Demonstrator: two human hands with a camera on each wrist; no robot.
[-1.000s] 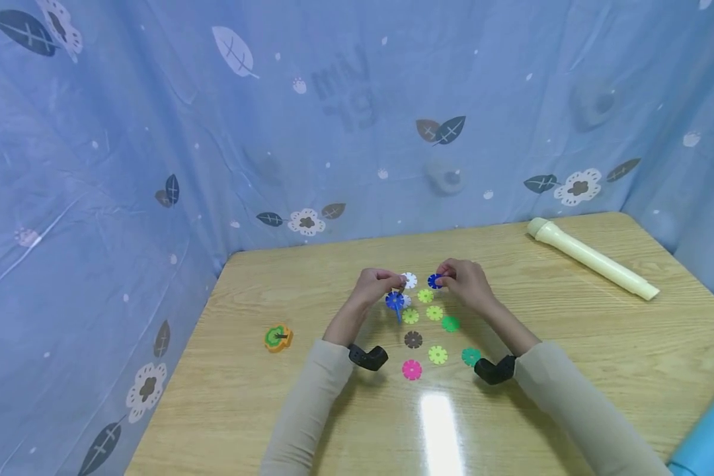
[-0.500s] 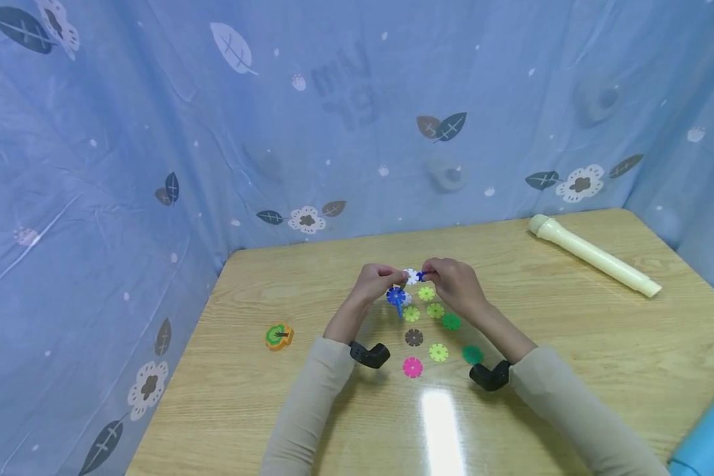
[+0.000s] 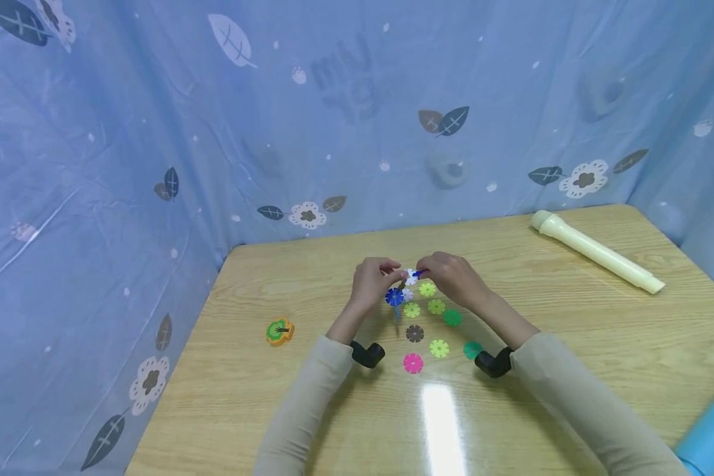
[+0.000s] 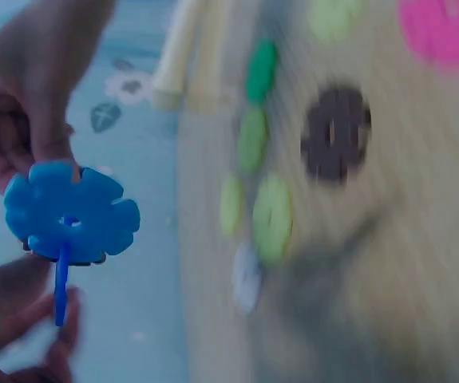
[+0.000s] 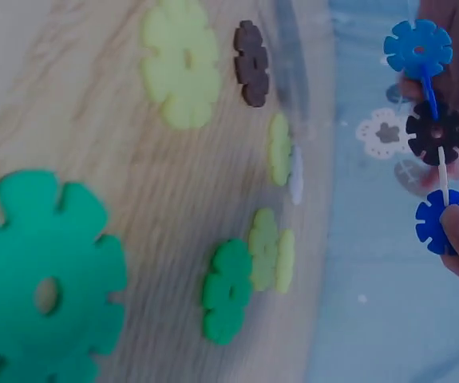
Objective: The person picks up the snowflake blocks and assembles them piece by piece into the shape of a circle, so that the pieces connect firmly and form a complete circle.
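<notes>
My right hand (image 3: 452, 274) pinches a dark blue notched disc (image 5: 433, 222) between thumb and finger. It is slotted to a white disc (image 5: 443, 171), seen edge-on. That joins a dark brown disc (image 5: 437, 132), a blue disc (image 5: 429, 92) edge-on and a lighter blue disc (image 4: 65, 207) in one chain. Left of the chain is my left hand (image 3: 371, 281), thumb and forefinger spread apart close to the brown disc. On the table below lie several loose notched discs, among them a brown one (image 3: 414, 333), a pink one (image 3: 413, 363) and a green one (image 3: 452, 318).
An orange-and-green tree-shaped piece (image 3: 280, 332) lies left of the arms. A cream tube (image 3: 597, 251) rests at the back right of the wooden table (image 3: 226, 410). A light blue roll (image 3: 705, 430) is at the right corner. A blue curtain (image 3: 357, 132) hangs behind.
My right hand has come left with the dark blue disc, which now meets the white disc. The left hand's thumb and forefinger have spread from their earlier pinch.
</notes>
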